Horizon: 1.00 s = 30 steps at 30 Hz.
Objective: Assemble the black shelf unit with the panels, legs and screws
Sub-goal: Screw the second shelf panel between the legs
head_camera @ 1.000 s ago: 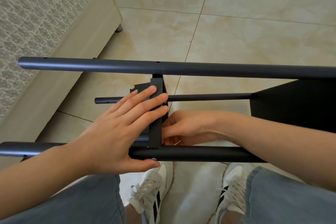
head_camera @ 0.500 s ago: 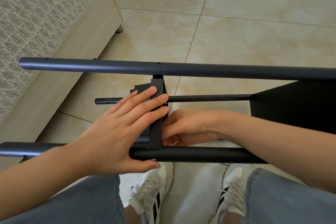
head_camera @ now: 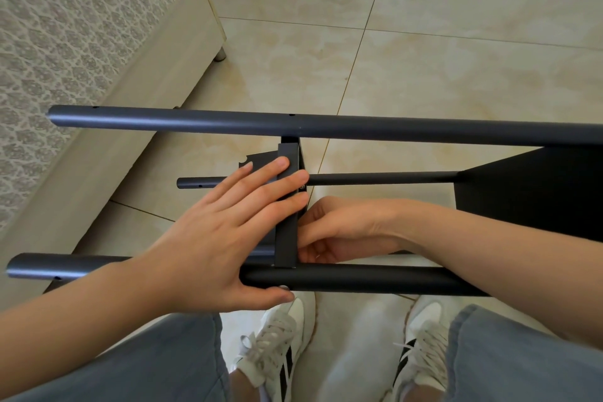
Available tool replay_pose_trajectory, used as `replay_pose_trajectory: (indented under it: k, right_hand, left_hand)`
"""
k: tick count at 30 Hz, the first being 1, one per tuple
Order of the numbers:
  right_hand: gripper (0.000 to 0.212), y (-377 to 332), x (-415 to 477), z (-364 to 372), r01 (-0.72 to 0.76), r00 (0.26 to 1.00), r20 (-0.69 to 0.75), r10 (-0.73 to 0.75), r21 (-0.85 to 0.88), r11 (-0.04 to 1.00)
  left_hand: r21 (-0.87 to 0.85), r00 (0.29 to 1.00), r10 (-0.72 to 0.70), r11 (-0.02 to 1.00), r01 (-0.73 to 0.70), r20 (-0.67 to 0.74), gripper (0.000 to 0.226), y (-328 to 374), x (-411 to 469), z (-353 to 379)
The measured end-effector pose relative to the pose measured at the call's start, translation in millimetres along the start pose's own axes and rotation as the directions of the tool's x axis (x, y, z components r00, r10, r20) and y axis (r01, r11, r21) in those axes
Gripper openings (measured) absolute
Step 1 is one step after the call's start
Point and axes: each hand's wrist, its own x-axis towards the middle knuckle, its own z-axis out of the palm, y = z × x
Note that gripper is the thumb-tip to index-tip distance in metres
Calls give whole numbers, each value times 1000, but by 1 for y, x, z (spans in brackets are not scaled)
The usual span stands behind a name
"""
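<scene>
Straight, close-set fingers [head_camera: 261, 186] of the left hand [head_camera: 212, 238] press flat on the edge-on shelf panel [head_camera: 287, 238] wedged between near leg [head_camera: 375, 281] and far leg [head_camera: 195, 122], likely steadying the joint, while just right of them the right hand [head_camera: 339, 232] curls behind it, its grasp hidden.

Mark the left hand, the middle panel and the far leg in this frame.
left hand [head_camera: 208, 248], head view, on the back of the hand.
middle panel [head_camera: 286, 248], head view, on its upturned edge near the closer leg.
far leg [head_camera: 195, 121], head view, on the tube left of the panel.
</scene>
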Motion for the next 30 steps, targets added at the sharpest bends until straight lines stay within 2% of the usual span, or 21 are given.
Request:
replay_pose_trajectory:
  k: [6, 9, 12, 15, 19, 25, 30]
  right_hand:
    - [8, -1, -1, -2, -28, 1000, -16, 27, -77, 997]
    - [13, -1, 0, 3, 25, 1000, -6, -25, -39, 999]
    - [17, -3, -2, -1, -2, 1000, 11, 2, -31, 1000]
    - [14, -4, -4, -5, -44, 999, -2, 44, -70, 997]
    - [10, -1, -1, 0, -17, 1000, -23, 15, -66, 998]
    - [22, -2, -3, -4, -11, 1000, -1, 11, -25, 1000]
    - [14, -2, -3, -3, -20, 1000, -19, 19, -65, 998]
  left_hand:
    - [-2, 1000, 2, 1000, -2, -1, 94, -1, 0, 0]
    - [-3, 1000, 2, 1000, -2, -1, 94, -1, 0, 0]
    - [0, 1000, 2, 1000, -2, -1, 95, -1, 1, -1]
    - [-2, 1000, 1, 1000, -1, -2, 95, -2, 1, -1]
    - [-6, 1000, 2, 1000, -2, -4, 95, -2, 0, 0]
    - [-2, 1000, 3, 1000, -3, -8, 94, -2, 2, 0]
    - [5, 1000, 0, 1000, 0, 0, 95, -2, 1, 0]
